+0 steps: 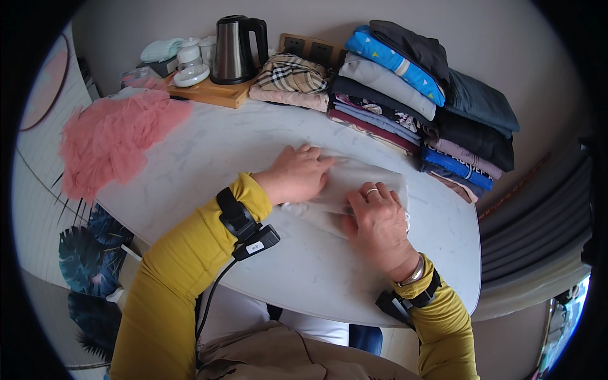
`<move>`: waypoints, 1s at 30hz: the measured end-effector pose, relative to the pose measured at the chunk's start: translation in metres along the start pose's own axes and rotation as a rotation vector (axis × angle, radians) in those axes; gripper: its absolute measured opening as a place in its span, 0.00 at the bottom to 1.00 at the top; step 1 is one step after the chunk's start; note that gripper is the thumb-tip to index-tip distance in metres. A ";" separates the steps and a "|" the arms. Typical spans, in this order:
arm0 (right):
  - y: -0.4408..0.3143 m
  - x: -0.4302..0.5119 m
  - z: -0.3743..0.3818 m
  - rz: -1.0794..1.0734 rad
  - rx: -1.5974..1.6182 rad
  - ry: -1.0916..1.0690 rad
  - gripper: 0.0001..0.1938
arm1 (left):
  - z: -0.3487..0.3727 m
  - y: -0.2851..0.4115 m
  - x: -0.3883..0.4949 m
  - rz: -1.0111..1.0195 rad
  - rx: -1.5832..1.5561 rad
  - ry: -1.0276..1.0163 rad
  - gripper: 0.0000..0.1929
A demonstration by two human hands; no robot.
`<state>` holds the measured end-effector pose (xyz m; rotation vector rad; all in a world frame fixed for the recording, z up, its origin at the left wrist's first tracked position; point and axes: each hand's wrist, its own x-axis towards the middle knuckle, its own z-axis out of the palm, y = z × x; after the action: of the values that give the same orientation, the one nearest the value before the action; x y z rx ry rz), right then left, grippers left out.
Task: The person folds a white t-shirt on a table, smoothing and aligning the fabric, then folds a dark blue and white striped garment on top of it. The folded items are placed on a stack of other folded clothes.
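A thin, sheer white cloth (365, 172), partly folded over itself, lies on the white marbled tabletop (209, 142) before me. My left hand (301, 173) rests palm down on its left end, fingers spread a little and nothing seen in its grasp. On the cloth's right part, my right hand (377, 221) has its fingers curled, with thumb and forefinger at the folded edge. The fingertips of the right hand are partly hidden beneath the knuckles. A ring (372, 191) is on that hand. The lower layer of cloth shows between the two hands.
Stacks of folded clothes (389, 90) stand along the wall at the back right. A checked folded garment (292, 73) sits beside a steel electric kettle (232, 50) on a wooden tray (209, 95). Pink tulle (118, 137) covers the table's left edge. A black cable (213, 294) hangs from my left wrist.
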<state>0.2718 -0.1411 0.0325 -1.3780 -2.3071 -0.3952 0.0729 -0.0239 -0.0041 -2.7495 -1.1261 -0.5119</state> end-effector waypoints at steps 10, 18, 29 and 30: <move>0.021 0.005 0.017 0.038 -0.018 0.093 0.20 | -0.022 0.016 0.006 0.057 -0.171 0.096 0.20; 0.034 0.006 0.013 0.081 0.011 0.147 0.16 | -0.007 0.013 -0.004 0.147 -0.235 -0.076 0.33; 0.086 0.003 0.022 0.181 0.107 0.303 0.10 | -0.011 0.012 -0.002 0.132 -0.251 -0.156 0.35; 0.088 0.003 0.021 0.194 0.149 0.286 0.10 | -0.011 0.012 -0.002 0.131 -0.247 -0.158 0.34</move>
<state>0.3444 -0.0883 0.0178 -1.3596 -1.9145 -0.3285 0.0771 -0.0358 0.0054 -3.1005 -0.9608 -0.4518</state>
